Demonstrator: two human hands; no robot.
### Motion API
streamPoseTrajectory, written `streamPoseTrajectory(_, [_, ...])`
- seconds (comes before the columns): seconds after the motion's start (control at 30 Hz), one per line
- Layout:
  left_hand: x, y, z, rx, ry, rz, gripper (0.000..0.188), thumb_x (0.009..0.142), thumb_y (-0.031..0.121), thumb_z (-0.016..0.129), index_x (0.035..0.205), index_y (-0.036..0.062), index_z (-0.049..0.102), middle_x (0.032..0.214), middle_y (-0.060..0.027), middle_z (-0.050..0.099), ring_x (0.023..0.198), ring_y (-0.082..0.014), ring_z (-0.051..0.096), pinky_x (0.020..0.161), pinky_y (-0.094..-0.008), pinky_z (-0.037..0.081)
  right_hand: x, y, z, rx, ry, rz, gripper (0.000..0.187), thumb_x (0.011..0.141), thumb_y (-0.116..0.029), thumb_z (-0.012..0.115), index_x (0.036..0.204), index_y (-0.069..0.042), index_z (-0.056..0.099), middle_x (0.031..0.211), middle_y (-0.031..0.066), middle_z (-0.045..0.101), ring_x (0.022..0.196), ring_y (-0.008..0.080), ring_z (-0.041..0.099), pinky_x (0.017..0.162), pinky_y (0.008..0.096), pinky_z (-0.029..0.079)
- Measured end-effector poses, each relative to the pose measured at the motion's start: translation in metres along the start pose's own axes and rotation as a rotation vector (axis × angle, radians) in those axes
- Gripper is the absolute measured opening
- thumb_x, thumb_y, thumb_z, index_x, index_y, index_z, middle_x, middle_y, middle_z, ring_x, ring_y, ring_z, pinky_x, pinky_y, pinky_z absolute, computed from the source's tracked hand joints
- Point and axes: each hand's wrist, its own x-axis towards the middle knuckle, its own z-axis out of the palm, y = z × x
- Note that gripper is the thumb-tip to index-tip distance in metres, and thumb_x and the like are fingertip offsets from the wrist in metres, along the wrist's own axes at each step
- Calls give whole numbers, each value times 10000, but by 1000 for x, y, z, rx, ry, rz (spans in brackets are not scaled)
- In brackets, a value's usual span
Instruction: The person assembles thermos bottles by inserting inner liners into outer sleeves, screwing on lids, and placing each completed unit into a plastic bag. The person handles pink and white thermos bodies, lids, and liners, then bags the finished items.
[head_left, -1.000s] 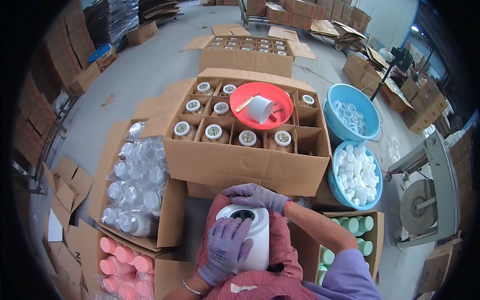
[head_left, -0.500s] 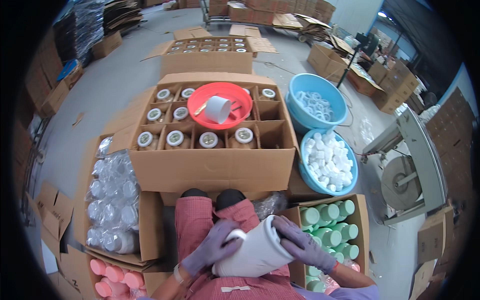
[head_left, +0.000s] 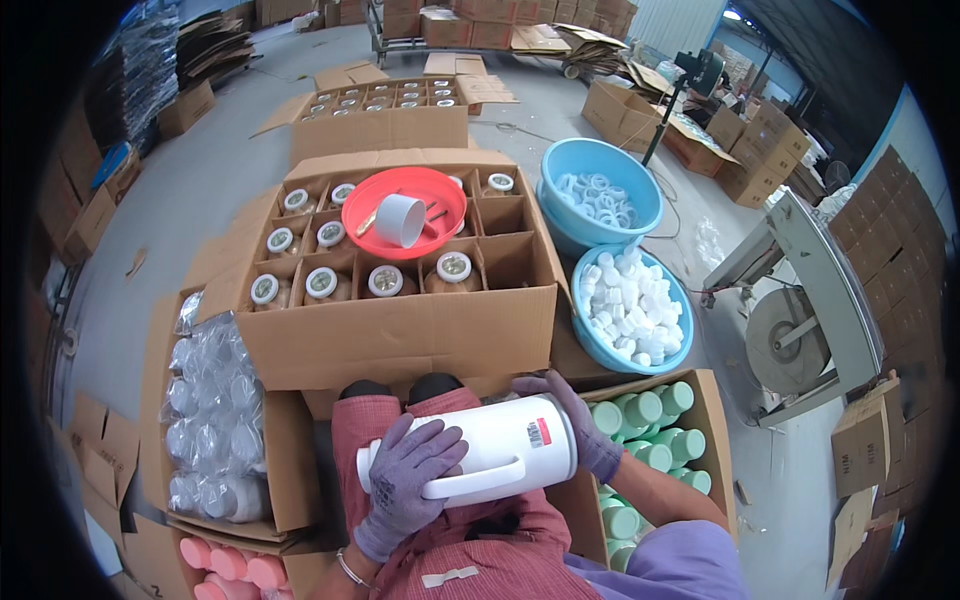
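A white vacuum jug (head_left: 500, 432) lies on its side across the person's lap, over the red checked trousers (head_left: 372, 420), its handle (head_left: 480, 482) turned toward the body and a small red-and-white label (head_left: 541, 432) near its right end. The gloved left hand (head_left: 412, 480) is laid over the jug's left part, fingers moderately bent and slightly parted, their pads against the white wall just beside the handle's free end; its thumb is hard to make out. The gloved right hand (head_left: 580, 425) cups the right end, its fingers partly curled over the far upper edge and the palm close to the end face. Between them, both hands hold the jug.

Beyond the knees stands a divided carton (head_left: 400, 345) of glass bottles with white collars (head_left: 322, 283). A red basin (head_left: 440, 188) rests on it, holding a white cup (head_left: 400, 221). To the right, one blue basin (head_left: 600, 158) contains white rings (head_left: 598, 200) and a nearer blue basin (head_left: 603, 352) white caps (head_left: 635, 310). Green-topped containers (head_left: 643, 408) fill a carton at the right; plastic-wrapped pieces (head_left: 215, 400) and pink-topped containers (head_left: 228, 562) sit at the left.
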Motion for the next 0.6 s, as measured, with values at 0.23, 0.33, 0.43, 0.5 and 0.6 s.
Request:
streamPoseTrajectory(0.23, [-15,-8,2,-882,-49,-952,278,846,93,686,1112,17,722,1094,-97,728,1018,-185,690,946,-333,526,-19,-8,29,-634,-130,-535,452,1029,-324,448,1347,-7,502,1251,174,591,1212,247,567,1064,359,435])
streamPoseTrajectory(0.33, [2,-1,12,-335,-30,-168,334,728,15,632,1041,57,739,1098,-123,728,1098,-287,670,1051,-438,449,17,46,-49,436,-129,71,520,1021,-454,497,1272,-3,567,1107,137,685,986,285,686,930,387,547])
streamPoseTrajectory(0.43, [-19,-23,25,-621,29,-444,298,787,27,642,1065,54,746,1063,-110,742,1026,-252,699,976,-387,504,8,22,-12,-164,71,-120,521,1030,-435,479,1334,-15,522,1328,154,576,1172,286,596,1047,384,452])
streamPoseTrajectory(0.5, [-24,-26,11,-844,-158,-814,241,899,90,648,1108,-8,716,1012,-130,740,876,-204,714,826,-283,556,-3,-6,8,-926,-114,-787,545,1023,-439,491,1385,-32,480,1444,145,480,1295,272,511,1105,374,386])
streamPoseTrajectory(0.6, [-24,-17,16,-793,-44,-807,265,859,42,636,1107,3,722,1017,-126,742,926,-197,709,859,-297,551,-9,2,12,-484,-268,-477,554,997,-437,515,1408,-71,445,1434,109,434,1326,224,452,1110,360,365])
